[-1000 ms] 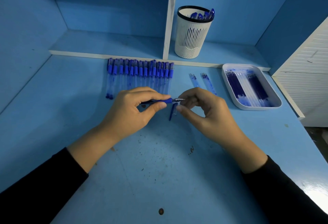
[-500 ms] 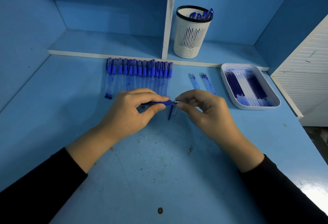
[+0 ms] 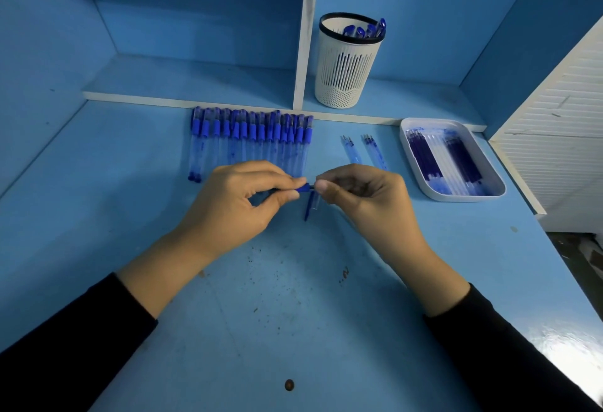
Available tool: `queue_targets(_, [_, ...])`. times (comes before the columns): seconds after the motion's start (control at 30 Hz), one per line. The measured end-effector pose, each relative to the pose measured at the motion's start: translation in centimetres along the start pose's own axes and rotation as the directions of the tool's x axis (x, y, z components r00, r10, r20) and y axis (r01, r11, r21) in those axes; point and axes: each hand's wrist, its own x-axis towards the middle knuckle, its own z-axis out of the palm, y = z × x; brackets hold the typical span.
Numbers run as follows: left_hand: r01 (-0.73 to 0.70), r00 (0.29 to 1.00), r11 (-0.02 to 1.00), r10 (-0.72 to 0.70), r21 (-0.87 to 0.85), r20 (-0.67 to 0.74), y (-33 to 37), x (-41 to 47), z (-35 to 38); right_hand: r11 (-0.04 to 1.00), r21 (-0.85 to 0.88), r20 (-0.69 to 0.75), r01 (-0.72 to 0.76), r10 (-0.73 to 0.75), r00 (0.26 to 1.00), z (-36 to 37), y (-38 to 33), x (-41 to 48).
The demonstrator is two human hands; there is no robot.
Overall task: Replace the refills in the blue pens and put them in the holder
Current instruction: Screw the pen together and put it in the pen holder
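Plastic, thin and light, is what the pen [image 3: 304,187] looks to be made of. It should weigh almost nothing, its clear barrel stiff but likely to crack if bent, and its blue sleeve is the least slippery place to take hold. It is held just above the middle of the tabletop [image 3: 261,330]. The left hand [image 3: 235,206] has a narrow grip, thumb and fingers pinching that blue sleeve. The right hand [image 3: 365,199] pinches just as narrowly at the tip end, though what exactly sits between its fingertips is hidden. A part that small is probably easy to drop or cross-thread, so light, straight turning seems wiser than force.

A clear piece [image 3: 310,207] with a blue strip lies on the tabletop just under the hands. A row of pens [image 3: 251,140] lies along the far edge, left of middle. Loose refills [image 3: 350,150] lie nearer the far right corner, beside the tray [image 3: 456,196] that holds more refills [image 3: 424,153]. These are slender and probably bend easily, so they are best lifted near the middle. The holder [image 3: 347,75] stands on the shelf beyond the far edge, a few pens already in it.
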Motion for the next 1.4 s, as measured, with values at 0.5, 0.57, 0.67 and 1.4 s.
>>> queue_targets(0.5, [0.414,0.900,0.897,-0.429,-0.154,-0.078,-0.8,0.3,-0.8,0.766,-0.635,0.013,0.101,-0.120,0.993,2.1,0.8,-0.5])
queue_targets(0.57, [0.413,0.901,0.898,-0.428,-0.153,-0.076,-0.7,0.3,-0.8,0.759,-0.640,0.021,0.123,-0.143,0.990,2.2,0.9,-0.5])
queue_targets(0.67, [0.410,0.904,0.900,-0.423,-0.148,-0.066,-0.5,0.3,-0.8,0.750,-0.646,0.039,0.142,-0.153,0.987,2.0,1.0,-0.5])
queue_targets(1.4, [0.479,0.871,0.815,-0.487,-0.327,0.062,0.6,0.4,-0.4,0.944,0.322,-0.241,0.076,0.004,0.970,-0.2,-0.8,0.3])
